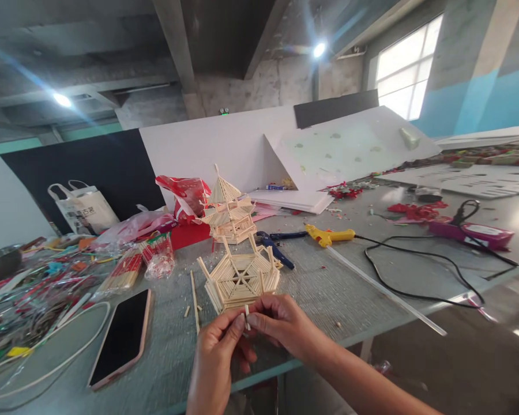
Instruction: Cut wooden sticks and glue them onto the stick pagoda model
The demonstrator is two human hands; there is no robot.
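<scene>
Between the thumbs and fingers of my left hand [225, 340] and my right hand [281, 323] is a short piece of wooden stick [247, 317], held upright near the table's front edge. Both hands are closed in a pinch on it. Just beyond them lies a hexagonal stick frame [242, 276] with short posts standing at its corners. Behind that stands a small pagoda [229, 213] built of the same sticks, with a pointed roof. A long loose stick [194, 302] and a few cut bits lie left of the frame.
Right of the frame rests a yellow glue gun [328, 235] with a clear glue stick [384, 291] and black cord. Dark blue pliers [277, 251] lie behind the frame. To the left are a phone [123, 337], packs of sticks [123, 271] and cluttered plastic bags.
</scene>
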